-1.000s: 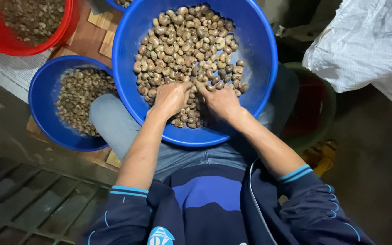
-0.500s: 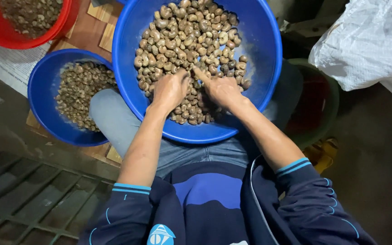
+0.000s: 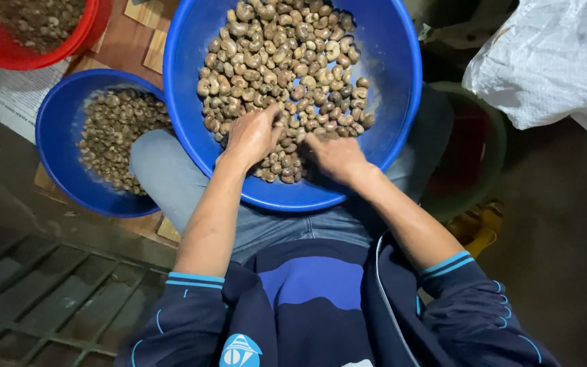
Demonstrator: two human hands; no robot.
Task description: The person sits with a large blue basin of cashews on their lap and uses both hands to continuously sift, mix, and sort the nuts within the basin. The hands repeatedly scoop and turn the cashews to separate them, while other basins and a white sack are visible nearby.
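I am looking down at a large blue basin (image 3: 402, 81) that is resting on my lap, its near rim lying over my jeans-covered thighs. It is holding a heap of brown, kidney-shaped nuts (image 3: 287, 61), piled mostly toward the far and middle part. To the left, a smaller blue basin (image 3: 59, 146) is sitting on the floor beside my left knee, partly tucked under the big one, and it is carrying smaller, darker nuts (image 3: 113, 132). A red basin (image 3: 83, 37) with similar contents is showing at the top left corner. A white woven sack (image 3: 552, 61) is lying at the upper right, and a dark green tub (image 3: 487, 146) is sitting under the big basin's right edge.

My left hand (image 3: 253, 136) is pressing palm-down into the near edge of the heap, fingers curled among the nuts; I cannot tell whether it is gripping any. My right hand (image 3: 338, 158) is lying just beside it, fingers reaching into the nuts, and its hold is likewise hidden.
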